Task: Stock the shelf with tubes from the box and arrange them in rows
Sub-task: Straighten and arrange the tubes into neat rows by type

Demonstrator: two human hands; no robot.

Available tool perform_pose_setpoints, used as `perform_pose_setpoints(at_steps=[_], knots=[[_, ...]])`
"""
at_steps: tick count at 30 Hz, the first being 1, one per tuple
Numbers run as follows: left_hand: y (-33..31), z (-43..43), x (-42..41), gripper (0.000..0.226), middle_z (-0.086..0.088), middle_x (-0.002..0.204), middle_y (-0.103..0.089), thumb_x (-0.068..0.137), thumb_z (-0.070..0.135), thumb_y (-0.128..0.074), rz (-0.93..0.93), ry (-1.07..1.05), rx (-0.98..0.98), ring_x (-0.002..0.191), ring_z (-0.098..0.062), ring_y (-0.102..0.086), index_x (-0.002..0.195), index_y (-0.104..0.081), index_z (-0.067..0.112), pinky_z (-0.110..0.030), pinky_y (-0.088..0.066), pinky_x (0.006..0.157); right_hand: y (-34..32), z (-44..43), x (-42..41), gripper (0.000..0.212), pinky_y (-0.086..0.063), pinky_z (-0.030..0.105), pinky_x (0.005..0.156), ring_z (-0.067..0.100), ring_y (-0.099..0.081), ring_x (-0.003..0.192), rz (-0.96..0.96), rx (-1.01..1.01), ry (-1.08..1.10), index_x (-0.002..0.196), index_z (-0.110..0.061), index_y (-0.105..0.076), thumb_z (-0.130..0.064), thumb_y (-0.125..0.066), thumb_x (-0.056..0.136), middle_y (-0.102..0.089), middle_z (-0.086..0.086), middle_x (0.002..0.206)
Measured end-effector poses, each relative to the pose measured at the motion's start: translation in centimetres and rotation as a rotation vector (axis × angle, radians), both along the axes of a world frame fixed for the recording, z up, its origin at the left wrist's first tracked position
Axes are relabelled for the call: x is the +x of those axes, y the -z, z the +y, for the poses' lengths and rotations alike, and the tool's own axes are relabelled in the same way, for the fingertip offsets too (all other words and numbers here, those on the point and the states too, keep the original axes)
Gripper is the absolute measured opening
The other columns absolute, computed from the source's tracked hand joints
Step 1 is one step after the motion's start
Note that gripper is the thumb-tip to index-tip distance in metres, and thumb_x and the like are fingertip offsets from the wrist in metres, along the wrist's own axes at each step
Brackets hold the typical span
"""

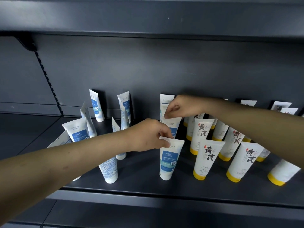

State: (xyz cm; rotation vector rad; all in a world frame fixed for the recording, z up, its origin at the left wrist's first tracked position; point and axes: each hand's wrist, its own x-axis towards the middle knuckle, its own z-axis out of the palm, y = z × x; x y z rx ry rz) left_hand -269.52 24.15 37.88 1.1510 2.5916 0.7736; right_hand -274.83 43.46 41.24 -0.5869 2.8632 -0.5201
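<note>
Yellow-capped tubes (207, 158) rowed; blue tubes (169, 160) beside them ragged.
Your left hand (148, 135) and right hand (182, 106) each pinched one.

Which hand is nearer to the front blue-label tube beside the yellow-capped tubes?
Left. The left hand pinches the front blue-label tube at its top; the right hand pinches the tube behind it, farther back.

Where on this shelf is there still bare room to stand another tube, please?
Bare shelf lies left of the leaning blue tubes, and a front patch opens between the barcode tube and the front blue tube that the left hand pinches. Crowded: the yellow-capped tubes on the right, and behind, where the right hand pinches the second blue tube.
</note>
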Motion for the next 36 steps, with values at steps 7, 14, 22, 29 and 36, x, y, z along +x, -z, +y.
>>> perform_pose_setpoints(at_steps=[7,14,22,29,36], knots=[[0.2,-0.2,-0.1,0.014,0.008,0.094,-0.07,0.086,0.022,-0.066,0.001,-0.029,0.015,0.076,-0.002,-0.06,0.099,-0.071,0.018,-0.014,-0.049,0.073,0.7,-0.1,0.0,0.02,-0.053,0.019,0.063,0.011,-0.067,0.07,0.01,0.028,0.003,0.097,-0.01,-0.072,-0.021,-0.073,0.08,-0.072,0.0,0.093],[0.2,-0.1,0.2,0.013,0.003,0.091,-0.071,0.086,0.02,-0.067,-0.027,-0.033,0.051,0.065,0.005,-0.057,0.097,-0.071,0.015,-0.012,-0.049,0.068,0.8,-0.3,0.0,0.015,-0.051,0.018,0.06,0.015,-0.068,0.067,0.056,0.023,0.03,0.093,-0.01,-0.072,-0.017,-0.072,0.081,-0.07,-0.001,0.086],[0.2,0.0,0.3,0.014,0.001,0.091,-0.071,0.087,0.018,-0.066,-0.046,-0.045,0.068,0.065,-0.001,-0.059,0.099,-0.071,0.011,-0.014,-0.05,0.069,0.8,-0.4,0.1,0.021,-0.056,0.028,0.069,0.021,-0.07,0.076,0.046,0.021,0.037,0.099,-0.007,-0.071,-0.018,-0.071,0.081,-0.071,0.002,0.094],[0.3,0.0,0.6,0.014,-0.002,0.089,-0.071,0.086,0.016,-0.067,-0.066,-0.067,0.095,0.063,-0.004,-0.06,0.097,-0.071,0.009,-0.013,-0.05,0.066,0.6,-0.5,0.2,0.016,-0.053,0.026,0.067,0.021,-0.069,0.076,0.038,0.07,0.039,0.096,-0.011,-0.07,-0.021,-0.07,0.082,-0.07,0.0,0.092],[-0.2,0.0,0.4,0.018,0.009,0.099,-0.069,0.087,0.021,-0.065,-0.057,-0.055,-0.026,0.073,0.006,-0.058,0.104,-0.068,0.019,-0.008,-0.046,0.072,-0.2,-0.5,0.9,0.019,-0.05,0.024,0.071,0.016,-0.067,0.083,0.045,0.132,0.037,0.095,-0.019,-0.07,-0.03,-0.072,0.08,-0.07,-0.005,0.092]])
